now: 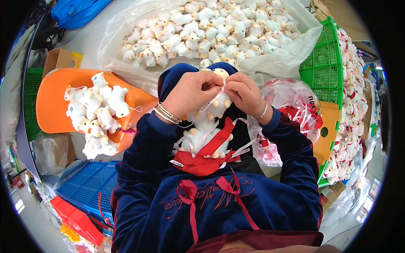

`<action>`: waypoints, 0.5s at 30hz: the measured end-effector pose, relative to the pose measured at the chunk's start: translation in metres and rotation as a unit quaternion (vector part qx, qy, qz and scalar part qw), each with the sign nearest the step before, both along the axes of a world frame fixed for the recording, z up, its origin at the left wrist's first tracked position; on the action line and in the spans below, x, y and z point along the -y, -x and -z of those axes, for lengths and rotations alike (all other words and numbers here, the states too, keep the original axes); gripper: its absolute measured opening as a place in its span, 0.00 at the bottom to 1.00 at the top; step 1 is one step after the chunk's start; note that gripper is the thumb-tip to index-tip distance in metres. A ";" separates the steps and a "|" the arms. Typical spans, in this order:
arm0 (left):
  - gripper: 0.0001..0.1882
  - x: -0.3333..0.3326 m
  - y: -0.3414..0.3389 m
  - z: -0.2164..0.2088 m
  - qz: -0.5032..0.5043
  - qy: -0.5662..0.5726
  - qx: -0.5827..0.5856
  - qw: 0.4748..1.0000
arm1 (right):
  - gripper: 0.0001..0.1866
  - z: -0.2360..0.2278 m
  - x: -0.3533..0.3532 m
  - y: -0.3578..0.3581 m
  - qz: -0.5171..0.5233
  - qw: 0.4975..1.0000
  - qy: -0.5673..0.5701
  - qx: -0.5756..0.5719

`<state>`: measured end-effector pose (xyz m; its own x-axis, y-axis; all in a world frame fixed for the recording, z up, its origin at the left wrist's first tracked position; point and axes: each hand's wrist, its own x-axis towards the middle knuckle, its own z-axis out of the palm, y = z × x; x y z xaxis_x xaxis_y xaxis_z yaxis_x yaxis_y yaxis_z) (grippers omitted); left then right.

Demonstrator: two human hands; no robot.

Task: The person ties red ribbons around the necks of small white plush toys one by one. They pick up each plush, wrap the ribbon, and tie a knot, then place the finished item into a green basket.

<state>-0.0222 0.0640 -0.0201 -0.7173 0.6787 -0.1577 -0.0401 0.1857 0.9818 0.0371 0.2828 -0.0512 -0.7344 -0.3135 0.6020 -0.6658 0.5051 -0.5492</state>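
Observation:
A small white plush animal (219,109) is upright over my lap, its head partly covered by my fingers. My left hand (193,93) is closed in a pinch on a thin pale ribbon (207,104) at the toy's neck. Close beside it, my right hand (246,93) is also closed, fingertips pinching at the same spot; the bit of ribbon between them is mostly hidden. Below, another white plush toy (195,140) lies on my lap. Red fabric pieces (198,163) with pale ribbons and small white labels lie around and across it.
Ahead, a clear plastic sheet (116,46) bears a big heap of white plush toys (202,31). An orange chair (52,99) at left carries several more. At right are a bag of red pieces (291,99) and a green crate (322,63). Blue crates (90,185) stand lower left.

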 end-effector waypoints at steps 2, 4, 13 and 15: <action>0.07 -0.003 0.000 -0.001 -0.002 -0.003 -0.058 0.998 | 0.11 0.000 -0.003 0.001 -0.006 1.000 0.002 0.000; 0.07 -0.004 0.001 -0.002 0.002 -0.007 -0.120 0.993 | 0.11 0.002 -0.005 0.001 -0.012 1.000 0.007 -0.002; 0.08 -0.002 0.017 -0.004 0.089 0.022 -0.289 0.953 | 0.12 0.002 -0.015 0.004 -0.021 1.000 -0.018 0.003; 0.09 -0.001 0.020 -0.006 0.111 0.035 -0.310 0.944 | 0.12 -0.001 -0.015 0.007 -0.034 0.999 -0.021 -0.004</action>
